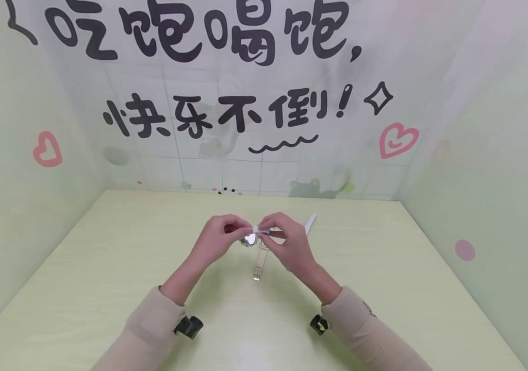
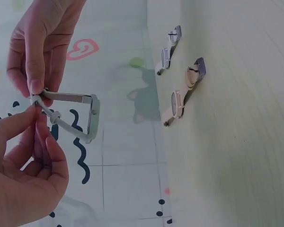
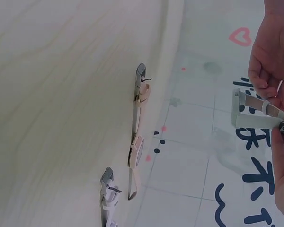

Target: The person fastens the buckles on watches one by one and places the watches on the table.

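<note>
- Thumb and fingers of my left hand (image 1: 217,234) pinch the strap of a white wristwatch with a slim case (image 2: 93,118), held up over the pale yellow, wood-grained table (image 1: 106,278).
- My right hand (image 1: 292,245) pinches it where the strap ends meet in a loop.
- I seem to be working the strap's fastening; closing or undoing, I cannot tell.
- Next, I judge, calls for one steady pinch while the other guides the strap end.
- A beige-strapped watch (image 1: 260,260) and a white-strapped watch (image 1: 310,222) lie on the table.
</note>
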The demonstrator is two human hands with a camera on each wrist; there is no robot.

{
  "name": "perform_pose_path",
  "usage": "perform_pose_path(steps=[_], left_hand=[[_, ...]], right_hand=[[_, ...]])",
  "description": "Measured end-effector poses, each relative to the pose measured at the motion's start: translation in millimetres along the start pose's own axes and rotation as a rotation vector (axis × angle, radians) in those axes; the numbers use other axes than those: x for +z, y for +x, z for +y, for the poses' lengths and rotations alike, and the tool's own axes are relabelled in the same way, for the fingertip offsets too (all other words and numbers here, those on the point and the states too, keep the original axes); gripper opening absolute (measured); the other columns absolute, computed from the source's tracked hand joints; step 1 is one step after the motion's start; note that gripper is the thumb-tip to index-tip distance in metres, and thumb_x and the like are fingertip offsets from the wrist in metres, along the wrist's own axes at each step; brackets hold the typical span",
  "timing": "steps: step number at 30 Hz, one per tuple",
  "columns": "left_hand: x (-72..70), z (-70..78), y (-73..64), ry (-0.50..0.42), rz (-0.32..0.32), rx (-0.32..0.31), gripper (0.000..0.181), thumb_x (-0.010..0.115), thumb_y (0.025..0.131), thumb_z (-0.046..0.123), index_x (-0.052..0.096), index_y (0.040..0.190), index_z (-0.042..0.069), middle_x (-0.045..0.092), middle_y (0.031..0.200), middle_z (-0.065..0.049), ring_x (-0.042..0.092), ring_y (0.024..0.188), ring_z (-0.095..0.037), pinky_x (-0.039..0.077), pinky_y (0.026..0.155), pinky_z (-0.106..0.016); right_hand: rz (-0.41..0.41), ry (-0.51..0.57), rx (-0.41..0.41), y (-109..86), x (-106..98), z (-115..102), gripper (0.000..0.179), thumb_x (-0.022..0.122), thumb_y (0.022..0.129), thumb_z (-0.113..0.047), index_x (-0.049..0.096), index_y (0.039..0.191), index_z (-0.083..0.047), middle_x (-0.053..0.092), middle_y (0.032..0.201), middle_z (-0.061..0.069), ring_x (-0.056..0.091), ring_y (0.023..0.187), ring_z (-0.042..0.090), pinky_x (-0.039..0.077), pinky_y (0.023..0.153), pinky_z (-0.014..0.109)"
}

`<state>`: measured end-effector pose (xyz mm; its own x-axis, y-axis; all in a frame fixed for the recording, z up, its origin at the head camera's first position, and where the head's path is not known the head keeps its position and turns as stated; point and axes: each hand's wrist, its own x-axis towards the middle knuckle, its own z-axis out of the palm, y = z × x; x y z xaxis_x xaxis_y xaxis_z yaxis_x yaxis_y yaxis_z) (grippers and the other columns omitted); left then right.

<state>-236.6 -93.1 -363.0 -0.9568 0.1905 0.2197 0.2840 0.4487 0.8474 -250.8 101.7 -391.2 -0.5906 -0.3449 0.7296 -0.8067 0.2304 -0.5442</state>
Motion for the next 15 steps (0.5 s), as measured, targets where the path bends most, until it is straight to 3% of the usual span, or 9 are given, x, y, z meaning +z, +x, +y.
perform_pose_path(steps=[4,9,15], left_hand=[[-2.6,-2.4,1.8,-0.065,-0.043,-0.06,0.02,0.067,0.095,0.017,0.074,0.104,0.001,0.074,0.098,-0.02,0.063,0.082,-0.022,0.051,0.075,-0.029],[-3.0,-2.1,3.1,-0.057,-0.047,-0.111,0.021,0.063,0.096,0.017,0.073,0.103,-0.001,0.074,0.098,-0.019,0.063,0.086,-0.022,0.049,0.075,-0.025],[-0.8,-0.5,2.9,-0.019,-0.031,-0.098,0.018,0.063,0.094,0.013,0.072,0.099,-0.002,0.072,0.092,-0.014,0.061,0.081,-0.019,0.048,0.069,-0.025]], right_hand=[[-0.012,-0.024,-0.019,0.5,1.0,-0.9,0.015,0.074,0.085,0.004,0.067,0.097,-0.001,0.068,0.099,0.012,0.068,0.093,0.023,0.06,0.08,0.022],[-0.051,-0.097,-0.029,1.5,3.8,-3.9,0.016,0.075,0.085,0.002,0.065,0.098,-0.001,0.068,0.103,0.011,0.069,0.097,0.022,0.059,0.082,0.02],[-0.071,-0.229,-0.044,3.6,7.7,-6.8,0.017,0.077,0.085,-0.005,0.065,0.097,-0.004,0.072,0.101,0.008,0.072,0.093,0.018,0.06,0.08,0.02]])
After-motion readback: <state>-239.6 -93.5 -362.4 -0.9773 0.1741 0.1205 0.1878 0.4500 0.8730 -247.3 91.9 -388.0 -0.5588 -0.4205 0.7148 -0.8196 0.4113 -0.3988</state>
